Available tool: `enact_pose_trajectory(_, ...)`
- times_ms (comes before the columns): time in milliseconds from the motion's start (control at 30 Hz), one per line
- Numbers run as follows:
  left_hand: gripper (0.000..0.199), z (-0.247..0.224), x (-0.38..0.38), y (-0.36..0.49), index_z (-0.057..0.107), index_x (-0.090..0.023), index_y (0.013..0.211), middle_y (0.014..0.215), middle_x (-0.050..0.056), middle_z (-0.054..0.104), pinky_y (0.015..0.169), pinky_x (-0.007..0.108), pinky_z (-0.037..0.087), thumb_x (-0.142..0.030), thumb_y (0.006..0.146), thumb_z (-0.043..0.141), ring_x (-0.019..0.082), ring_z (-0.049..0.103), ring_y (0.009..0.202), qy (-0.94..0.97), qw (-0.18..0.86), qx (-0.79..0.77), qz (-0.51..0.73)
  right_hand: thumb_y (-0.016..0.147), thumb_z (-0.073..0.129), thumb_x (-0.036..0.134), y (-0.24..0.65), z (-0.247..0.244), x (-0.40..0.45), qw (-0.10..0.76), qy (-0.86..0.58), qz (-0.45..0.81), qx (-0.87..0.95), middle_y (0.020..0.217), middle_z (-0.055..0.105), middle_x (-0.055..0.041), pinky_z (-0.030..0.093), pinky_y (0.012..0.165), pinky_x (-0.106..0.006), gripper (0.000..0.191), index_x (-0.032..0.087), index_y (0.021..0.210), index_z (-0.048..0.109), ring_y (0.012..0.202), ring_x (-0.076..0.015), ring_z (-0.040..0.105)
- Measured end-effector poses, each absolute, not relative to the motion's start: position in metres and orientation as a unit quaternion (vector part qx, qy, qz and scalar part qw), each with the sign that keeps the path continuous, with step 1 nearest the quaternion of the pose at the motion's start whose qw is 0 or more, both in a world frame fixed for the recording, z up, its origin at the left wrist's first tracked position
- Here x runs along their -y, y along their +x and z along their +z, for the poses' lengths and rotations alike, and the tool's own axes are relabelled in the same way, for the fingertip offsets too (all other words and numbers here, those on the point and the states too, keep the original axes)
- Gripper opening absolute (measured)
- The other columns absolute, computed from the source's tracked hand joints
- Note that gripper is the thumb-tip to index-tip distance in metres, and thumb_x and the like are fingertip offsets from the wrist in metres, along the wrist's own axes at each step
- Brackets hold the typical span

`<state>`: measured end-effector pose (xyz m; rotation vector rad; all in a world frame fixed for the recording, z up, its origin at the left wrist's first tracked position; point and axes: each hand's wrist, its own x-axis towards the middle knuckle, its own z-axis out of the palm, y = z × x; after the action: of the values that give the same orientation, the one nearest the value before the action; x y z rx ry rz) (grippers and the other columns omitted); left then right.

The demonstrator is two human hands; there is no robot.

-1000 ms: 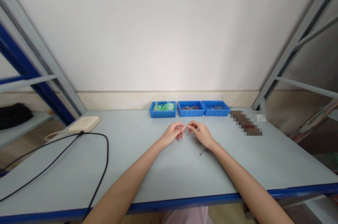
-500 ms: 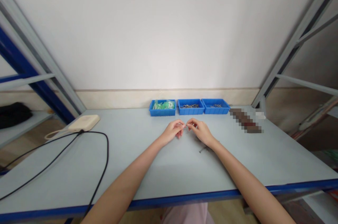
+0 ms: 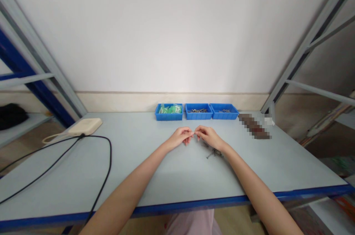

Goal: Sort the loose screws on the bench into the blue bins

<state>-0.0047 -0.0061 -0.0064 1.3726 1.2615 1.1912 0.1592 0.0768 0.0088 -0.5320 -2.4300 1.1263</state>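
The person's left forearm (image 3: 124, 187) and right forearm (image 3: 257, 187) are bare and reach far from the near edge, going in toward the middle. The left hand (image 3: 180, 138) and the right hand (image 3: 209, 137) turn to each other, fingers curled, and the fingertips (image 3: 196, 130) are just beside each other. The wrists are low and bent a little.

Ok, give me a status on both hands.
Left hand, right hand: fingertips pinched, almost meeting; anything held too small to tell. Loose metal fasteners by right wrist.
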Motion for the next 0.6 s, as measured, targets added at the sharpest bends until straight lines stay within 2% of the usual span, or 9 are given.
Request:
enact_pose_trajectory(67, 0.041, -0.007, 0.005, -0.006, 0.053, -0.013, 0.063, 0.048, -0.001, 0.052, 0.042, 0.019, 0.038, -0.052, 0.074, 0.053, 0.008, 0.049, 0.040, 0.553, 0.453, -0.513, 0.475, 0.083, 0.048, 0.036, 0.164, 0.013, -0.086, 0.169, -0.167, 0.435, 0.868, 0.063, 0.059, 0.0002, 0.038, 0.056, -0.021, 0.024, 0.015, 0.080, 0.060, 0.058, -0.0112, 0.051)
enact_pose_trajectory(167, 0.046, -0.008, 0.003, -0.008, 0.055, -0.013, 0.068, 0.048, -0.001, 0.053, 0.041, 0.020, 0.038, -0.057, 0.076, 0.047, 0.009, 0.049, 0.038, 0.543, 0.457, -0.512, 0.485, 0.082, 0.047, 0.038, 0.174, 0.030, -0.115, 0.192, -0.212, 0.402, 0.870, 0.065, 0.060, -0.0014, 0.040, 0.059, -0.023, 0.027, 0.015, 0.081, 0.060, 0.061, -0.0130, 0.054)
enact_pose_trajectory(233, 0.046, -0.008, 0.002, -0.010, 0.055, -0.013, 0.071, 0.048, -0.001, 0.054, 0.041, 0.020, 0.038, -0.058, 0.077, 0.046, 0.009, 0.050, 0.039, 0.539, 0.459, -0.508, 0.491, 0.085, 0.044, 0.038, 0.180, 0.046, -0.141, 0.214, -0.298, 0.305, 0.879, 0.069, 0.063, -0.0031, 0.040, 0.060, -0.024, 0.028, 0.016, 0.082, 0.060, 0.063, -0.0144, 0.056)
enact_pose_trajectory(333, 0.047, -0.007, 0.003, -0.011, 0.055, -0.012, 0.070, 0.049, -0.001, 0.054, 0.041, 0.019, 0.039, -0.058, 0.077, 0.045, 0.009, 0.051, 0.039, 0.540, 0.463, -0.507, 0.487, 0.088, 0.041, 0.038, 0.190, 0.068, -0.173, 0.212, -0.450, 0.075, 0.864, 0.083, 0.066, -0.0079, 0.039, 0.067, -0.029, 0.029, 0.016, 0.094, 0.060, 0.076, -0.0195, 0.059)
enact_pose_trajectory(400, 0.048, -0.006, 0.003, -0.012, 0.055, -0.012, 0.070, 0.049, 0.000, 0.054, 0.041, 0.019, 0.039, -0.059, 0.077, 0.046, 0.009, 0.051, 0.039, 0.541, 0.468, -0.505, 0.483, 0.087, 0.045, 0.036, 0.194, 0.074, -0.180, 0.213, -0.500, -0.076, 0.836, 0.094, 0.064, -0.0126, 0.038, 0.073, -0.032, 0.028, 0.015, 0.103, 0.057, 0.086, -0.0234, 0.058)
enact_pose_trajectory(467, 0.047, -0.005, 0.005, -0.012, 0.055, -0.012, 0.070, 0.050, 0.000, 0.055, 0.042, 0.019, 0.039, -0.058, 0.077, 0.046, 0.009, 0.052, 0.040, 0.539, 0.472, -0.503, 0.482, 0.086, 0.049, 0.033, 0.197, 0.072, -0.173, 0.215, -0.498, -0.158, 0.826, 0.100, 0.061, -0.0149, 0.036, 0.074, -0.032, 0.027, 0.014, 0.105, 0.055, 0.090, -0.0248, 0.057)
enact_pose_trajectory(533, 0.047, -0.005, 0.005, -0.013, 0.055, -0.012, 0.070, 0.050, 0.000, 0.056, 0.043, 0.019, 0.040, -0.058, 0.077, 0.046, 0.009, 0.052, 0.041, 0.538, 0.477, -0.502, 0.481, 0.086, 0.049, 0.033, 0.199, 0.063, -0.154, 0.205, -0.460, -0.139, 0.853, 0.097, 0.061, -0.0121, 0.036, 0.070, -0.029, 0.022, 0.016, 0.098, 0.057, 0.086, -0.0228, 0.057)
enact_pose_trajectory(600, 0.047, -0.005, 0.005, -0.012, 0.055, -0.012, 0.070, 0.050, 0.000, 0.055, 0.043, 0.020, 0.040, -0.058, 0.077, 0.046, 0.009, 0.053, 0.041, 0.537, 0.476, -0.502, 0.482, 0.084, 0.050, 0.039, 0.201, 0.048, -0.130, 0.172, -0.398, -0.040, 0.900, 0.089, 0.063, -0.0067, 0.035, 0.063, -0.026, 0.022, 0.020, 0.088, 0.061, 0.079, -0.0195, 0.058)
